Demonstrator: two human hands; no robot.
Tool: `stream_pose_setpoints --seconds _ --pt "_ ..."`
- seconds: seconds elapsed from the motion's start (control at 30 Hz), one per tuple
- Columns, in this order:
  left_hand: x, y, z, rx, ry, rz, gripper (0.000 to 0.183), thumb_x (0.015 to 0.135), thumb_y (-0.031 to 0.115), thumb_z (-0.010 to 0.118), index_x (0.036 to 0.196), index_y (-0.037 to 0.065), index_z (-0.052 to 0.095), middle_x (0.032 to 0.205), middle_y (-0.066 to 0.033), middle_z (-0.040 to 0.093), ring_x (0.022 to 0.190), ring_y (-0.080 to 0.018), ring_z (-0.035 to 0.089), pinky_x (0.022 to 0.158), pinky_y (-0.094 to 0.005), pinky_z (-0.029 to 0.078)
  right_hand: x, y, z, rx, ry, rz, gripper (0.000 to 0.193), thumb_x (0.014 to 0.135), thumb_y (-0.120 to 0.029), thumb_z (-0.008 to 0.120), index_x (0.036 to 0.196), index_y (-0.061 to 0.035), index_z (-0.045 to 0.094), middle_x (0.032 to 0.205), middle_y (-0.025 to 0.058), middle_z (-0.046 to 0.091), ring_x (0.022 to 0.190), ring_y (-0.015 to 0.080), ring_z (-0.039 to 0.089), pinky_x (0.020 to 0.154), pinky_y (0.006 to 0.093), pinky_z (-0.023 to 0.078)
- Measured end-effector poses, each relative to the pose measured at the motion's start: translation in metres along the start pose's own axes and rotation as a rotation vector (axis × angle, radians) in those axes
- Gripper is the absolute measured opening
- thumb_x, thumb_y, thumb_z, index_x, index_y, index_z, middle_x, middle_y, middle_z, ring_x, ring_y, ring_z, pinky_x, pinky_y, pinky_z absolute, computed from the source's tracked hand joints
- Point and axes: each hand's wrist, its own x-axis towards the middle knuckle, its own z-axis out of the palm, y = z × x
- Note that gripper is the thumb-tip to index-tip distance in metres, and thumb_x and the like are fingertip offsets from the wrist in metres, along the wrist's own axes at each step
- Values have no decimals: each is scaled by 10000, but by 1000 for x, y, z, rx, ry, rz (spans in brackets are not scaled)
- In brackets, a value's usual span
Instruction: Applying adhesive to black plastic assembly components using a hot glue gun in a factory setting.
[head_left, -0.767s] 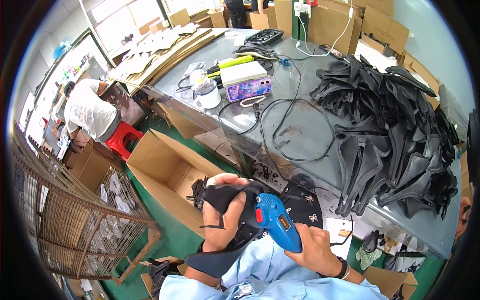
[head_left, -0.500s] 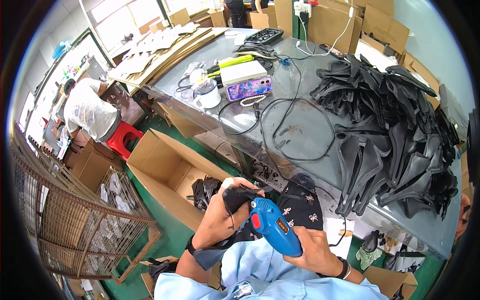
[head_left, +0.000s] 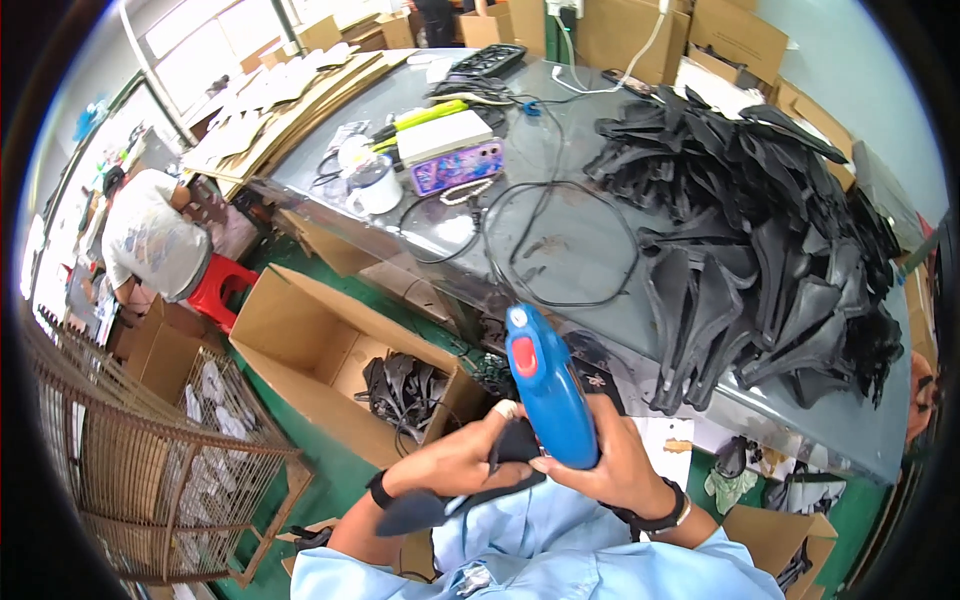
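My right hand is closed around a blue handheld power tool with a red button, its head pointing up and away from me. My left hand grips a black moulded piece close to my lap. One long flap of that piece hangs past my left wrist. The two hands are close together, and the lower end of the tool is beside the black piece. Similar black pieces are heaped at the right of the grey table.
An open cardboard box holding black pieces stands left of my hands. A wire cage is further left. On the table lie a looped black cable, a white mug and a patterned phone. A person sits on a red stool.
The tool's head has swung upward, away from the black piece it was against. My left hand has come lower with the piece. The whole view has shifted slightly.
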Motion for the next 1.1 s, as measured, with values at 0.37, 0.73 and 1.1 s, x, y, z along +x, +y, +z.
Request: stream_pose_setpoints --seconds 0.37,0.73,1.1 --pt "11 -35 67 -791 214 258 757 795 206 708 1393 20 282 1357 -103 405 1281 -220 369 1073 -377 290 14 9 -6 392 284 257 508 734 -235 759 1089 -11 473 802 56 594 690 147 598 637 281 482" --pt "23 6 32 -1000 986 539 381 890 239 539 1223 99 418 1160 -112 517 1105 -248 530 969 -413 427 -31 19 11 -180 6 54 551 696 -226 790 1048 51 470 797 200 650 679 297 681 597 350 542" --pt "13 -2 27 -863 1053 523 406 847 222 559 1189 55 417 1134 -151 523 1064 -271 546 945 -423 445 -30 15 10 -179 -59 10 544 680 -204 791 1044 52 479 783 185 649 665 289 677 593 339 541"
